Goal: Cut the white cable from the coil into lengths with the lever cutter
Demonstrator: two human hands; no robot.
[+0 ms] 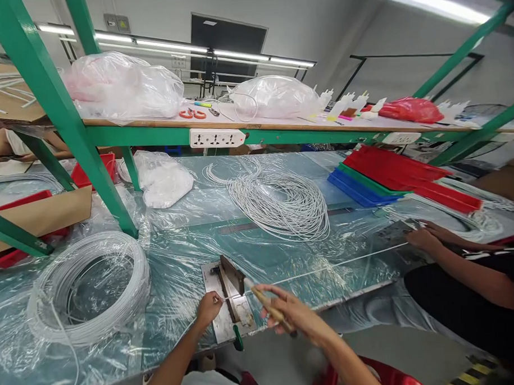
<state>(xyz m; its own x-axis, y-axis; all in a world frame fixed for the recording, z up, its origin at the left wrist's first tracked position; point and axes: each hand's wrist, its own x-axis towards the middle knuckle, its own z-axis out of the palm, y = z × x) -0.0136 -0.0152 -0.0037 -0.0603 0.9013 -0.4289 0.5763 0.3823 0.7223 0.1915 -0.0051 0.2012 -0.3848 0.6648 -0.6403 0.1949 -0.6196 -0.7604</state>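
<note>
My left hand (209,308) is closed in a pinch on a thin white wire (327,267) at the left side of a small metal cutter (230,297) fixed near the table's front edge. The wire runs taut to the right across the table. My right hand (291,313) is curled round the cutter's wooden handle (270,310), just right of the blade. At the far right another person's hand (423,238) holds the wire's other end.
A big coil of white wire (89,288) lies at the left and a looser bundle (283,205) in the middle. Stacked red, green and blue trays (383,177) sit at the right. Green shelf posts (64,120) stand on the plastic-covered table.
</note>
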